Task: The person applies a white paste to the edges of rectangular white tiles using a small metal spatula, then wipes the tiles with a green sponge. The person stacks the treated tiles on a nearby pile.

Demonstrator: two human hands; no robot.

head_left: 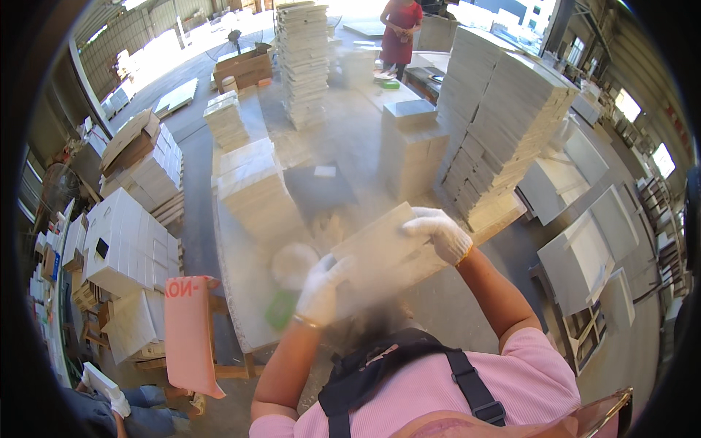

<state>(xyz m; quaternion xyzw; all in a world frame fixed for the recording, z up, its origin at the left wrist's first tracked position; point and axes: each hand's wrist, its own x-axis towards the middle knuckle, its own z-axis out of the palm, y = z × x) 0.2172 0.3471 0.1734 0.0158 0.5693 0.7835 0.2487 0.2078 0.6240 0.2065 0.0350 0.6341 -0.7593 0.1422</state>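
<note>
In front of my chest I hold a pale, rectangular tile (380, 247), tilted, with its right end higher than its left. My left hand (318, 292), in a white knitted glove, grips the left end. My right hand (442, 235), gloved alike, has its fingers wrapped over the upper right edge. Dust hazes the air around the tile and blurs its lower side. Just left of my left hand, a white round thing (294, 264) and a blurred green thing (279, 311) lie on the worktable (252, 332).
Stacked tiles (259, 186) stand on the worktable's left side, with a shorter stack (413, 146) beyond my right hand. Tall tile stacks (504, 109) rise at the right. A pink-covered stand (191, 336) is at the left. Another person (401, 33) in red stands far off; another person's gloved hands (117, 401) show lower left.
</note>
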